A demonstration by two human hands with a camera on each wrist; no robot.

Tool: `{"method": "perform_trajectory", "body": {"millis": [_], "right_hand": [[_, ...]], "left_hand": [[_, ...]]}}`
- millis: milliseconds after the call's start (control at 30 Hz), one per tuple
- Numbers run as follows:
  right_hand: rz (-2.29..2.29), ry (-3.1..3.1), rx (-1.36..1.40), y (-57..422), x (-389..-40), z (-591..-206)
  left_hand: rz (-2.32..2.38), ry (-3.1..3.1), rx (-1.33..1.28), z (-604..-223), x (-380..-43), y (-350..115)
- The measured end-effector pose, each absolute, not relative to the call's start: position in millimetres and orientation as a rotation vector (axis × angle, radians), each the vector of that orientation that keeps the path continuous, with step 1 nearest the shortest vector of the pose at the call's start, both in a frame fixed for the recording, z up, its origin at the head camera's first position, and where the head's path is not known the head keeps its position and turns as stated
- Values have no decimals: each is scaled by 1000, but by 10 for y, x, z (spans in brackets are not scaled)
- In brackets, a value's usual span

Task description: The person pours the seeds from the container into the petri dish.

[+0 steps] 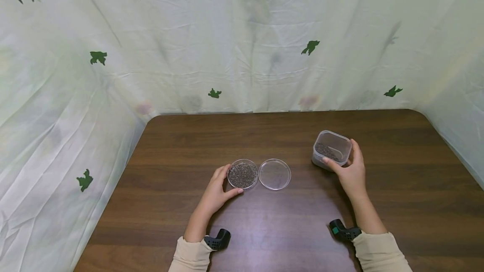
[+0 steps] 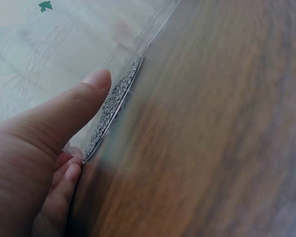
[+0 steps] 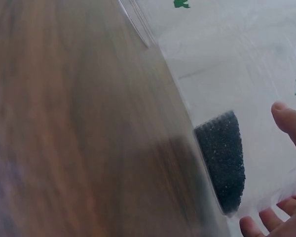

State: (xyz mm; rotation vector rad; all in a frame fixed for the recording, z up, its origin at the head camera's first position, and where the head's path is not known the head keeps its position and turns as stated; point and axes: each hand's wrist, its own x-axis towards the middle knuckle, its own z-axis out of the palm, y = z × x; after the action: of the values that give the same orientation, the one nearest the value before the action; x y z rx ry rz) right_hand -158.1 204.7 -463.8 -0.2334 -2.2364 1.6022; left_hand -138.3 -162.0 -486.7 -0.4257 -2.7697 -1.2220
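Note:
In the head view, a round clear petri dish full of dark grey granules lies on the table. My left hand holds it from the left, fingers at its far left rim and thumb along the near edge. The granules show through the dish wall in the left wrist view. Beside the dish, on its right, lies a clear round lid. My right hand grips a translucent plastic container, thumb at the near corner and fingers on its right side. Dark granules are heaped at the container's left side.
The brown wood-grain table has rounded far corners. A pale curtain with green leaf and bird shapes hangs behind it and at both sides. Black wrist devices sit on both forearms, near the cream sleeves.

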Motion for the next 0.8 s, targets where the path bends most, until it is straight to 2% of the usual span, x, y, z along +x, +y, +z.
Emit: {"method": "perform_trajectory", "body": {"millis": [800], "right_hand": [[1740, -2289, -184, 2112, -1594, -4742]], "left_hand": [[-1228, -2767, -431, -4857, -1373, -1618]]}}
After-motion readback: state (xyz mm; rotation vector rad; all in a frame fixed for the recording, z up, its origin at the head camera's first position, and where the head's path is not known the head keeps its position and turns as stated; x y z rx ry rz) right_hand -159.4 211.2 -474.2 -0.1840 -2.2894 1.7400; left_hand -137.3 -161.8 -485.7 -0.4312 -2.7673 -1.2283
